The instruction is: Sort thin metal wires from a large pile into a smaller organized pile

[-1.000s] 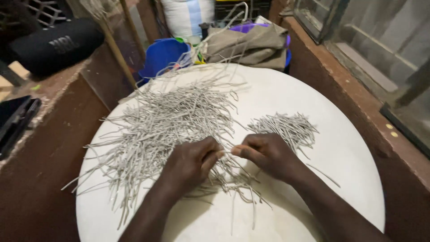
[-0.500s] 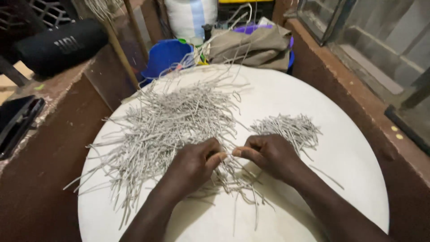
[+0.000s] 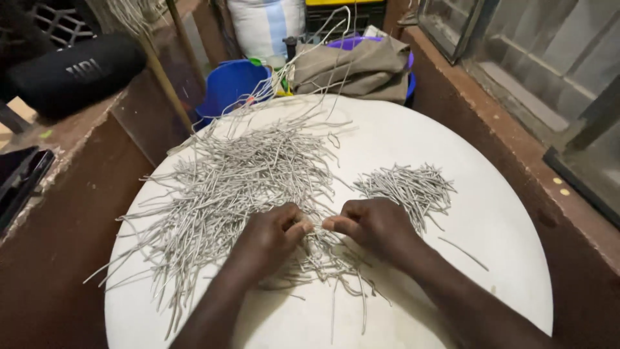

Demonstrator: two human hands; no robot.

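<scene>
A big loose heap of thin grey wire pieces [image 3: 226, 174] covers the left and middle of a round white table [image 3: 491, 258]. A smaller, tidier pile of shorter grey pieces [image 3: 407, 187] lies to the right. My left hand [image 3: 271, 236] and my right hand [image 3: 371, 226] rest on the near edge of the big heap, fingertips almost meeting. Both pinch the same grey wire piece [image 3: 318, 226] between thumb and fingers.
A black cylinder-shaped speaker [image 3: 71, 71] lies on the brown ledge at left. Behind the table stand a blue bucket [image 3: 229, 84], a white sack [image 3: 268, 26] and a folded khaki cloth [image 3: 355, 68]. A brown wall with a window runs along the right.
Both hands stay pinched together at the same spot on the heap; only the fingers shift slightly. The piles have not moved.
</scene>
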